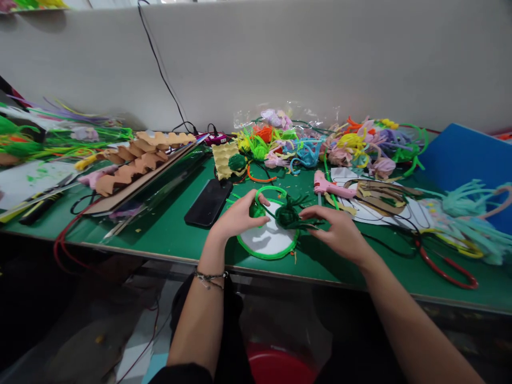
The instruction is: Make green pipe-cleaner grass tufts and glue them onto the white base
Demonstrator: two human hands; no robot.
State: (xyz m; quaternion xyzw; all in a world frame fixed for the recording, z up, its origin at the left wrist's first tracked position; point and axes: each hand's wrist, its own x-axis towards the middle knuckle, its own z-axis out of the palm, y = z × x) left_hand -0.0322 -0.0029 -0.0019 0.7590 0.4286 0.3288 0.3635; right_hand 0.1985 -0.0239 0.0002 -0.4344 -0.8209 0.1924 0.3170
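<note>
Black sleeve [182, 374] at seven o'clock; left hand [236, 216] curls narrowly by a green stem [275, 188], grip unclear. Right hand [340, 234] pinches a dark-green yarn bundle [287, 216], blocking the white disc [264, 247] at two. Phone [208, 204] at ten, glue gun [334, 188] two, yarn heap [308, 151] one.

The disc [269, 242] looks matt, fuzzy-edged; left of it, the phone [208, 203] is glossy; right of it, the glue gun [333, 188] smooth plastic.

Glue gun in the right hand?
No, the glue gun lies beyond the right hand, which holds the dark green bundle.
</note>
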